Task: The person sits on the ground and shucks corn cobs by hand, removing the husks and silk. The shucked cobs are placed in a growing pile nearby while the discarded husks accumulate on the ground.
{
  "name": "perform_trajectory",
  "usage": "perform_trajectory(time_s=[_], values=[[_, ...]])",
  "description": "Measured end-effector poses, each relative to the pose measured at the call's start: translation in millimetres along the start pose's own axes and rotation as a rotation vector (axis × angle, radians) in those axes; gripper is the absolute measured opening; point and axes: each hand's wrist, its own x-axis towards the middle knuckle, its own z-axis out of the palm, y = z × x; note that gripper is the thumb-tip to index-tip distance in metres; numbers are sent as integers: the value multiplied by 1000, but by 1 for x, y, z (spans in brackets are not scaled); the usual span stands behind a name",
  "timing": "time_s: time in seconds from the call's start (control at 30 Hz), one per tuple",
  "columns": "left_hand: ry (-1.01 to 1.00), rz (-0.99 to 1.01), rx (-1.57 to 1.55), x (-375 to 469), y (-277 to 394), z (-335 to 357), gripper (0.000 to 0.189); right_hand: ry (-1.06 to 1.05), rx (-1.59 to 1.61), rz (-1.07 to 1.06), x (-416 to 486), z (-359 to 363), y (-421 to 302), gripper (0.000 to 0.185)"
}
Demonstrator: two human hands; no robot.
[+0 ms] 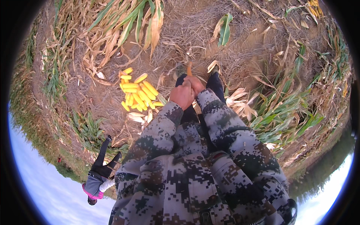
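My left hand [181, 96] and my right hand [196, 85] are pressed together in front of my legs, fingers curled. An orange, slim, elongated thing [190, 69] sticks out past the knuckles of my right hand. It is blurred and mostly covered, so I cannot tell whether it is an ear of corn or a handle. What my left fist closes on is hidden. Left of my hands lies a pile of husked yellow corn ears [139, 93] on the soil. Several pale husked pieces [137, 116] lie just below that pile.
Dry cut cornstalks [109, 36] lie at the upper left. Green and dry stalks [284, 112] with loose husks [241, 102] spread at the right. More yellow ears [315, 8] lie far upper right. Another person [98, 174] stands at the lower left. My shoes [180, 69] rest on straw-strewn ground.
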Motion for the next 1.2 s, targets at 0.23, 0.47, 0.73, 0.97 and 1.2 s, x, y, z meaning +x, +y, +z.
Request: perform_trajectory(time_s=[0.23,0.47,0.73,0.97,1.2], values=[[70,15,-5,24,-6,-3,25,51,-93,-78,19,10,-19,17],[85,76,-19,38,-23,-15,23,161,-211,-193,28,31,-22,13],[73,79,-53,53,-29,-21,24,165,-174,-164,49,30,-29,14],[54,75,-64,50,-29,-17,24,139,-197,-250,52,19,-22,14],[57,31,-32,53,-31,-13,26,53,-261,-238,85,-4,-19,16]])
